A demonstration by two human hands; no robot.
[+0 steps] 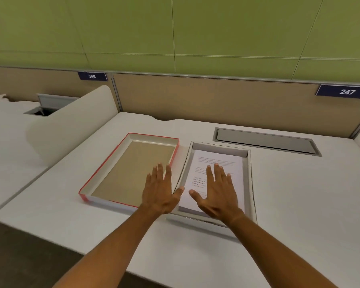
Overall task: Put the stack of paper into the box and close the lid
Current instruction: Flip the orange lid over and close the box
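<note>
- Two bare arms come in from the near edge, and they are the closest things to the camera.
- Under everything is the big white desk (299,204), the largest thing. It runs from the near edge to the far wall.
- At the far side of the desk stands a tan wall panel (216,98), with green wall above it.
- On the left side a white curved divider (71,125) splits this desk from the next one.
- The lid (131,169) lies upside down on the desk, left of the middle. It has red sides and a brown inside.
- Just to the right of the lid sits the box (250,183), white and open on top.
- The stack of paper (235,169) lies flat inside the box. The top sheet has printed words.
- A grey hatch (266,141) is set into the desk, past the box on the far right.
- The left hand (160,192) is over the near right corner of the lid. Its fingers are spread flat and it holds nothing.
- The right hand (218,192) is over the paper, palm down, with fingers spread wide. I cannot tell if it is pressing on the paper.
- Two small blue signs read 246 (92,76) and 247 (346,91).
</note>
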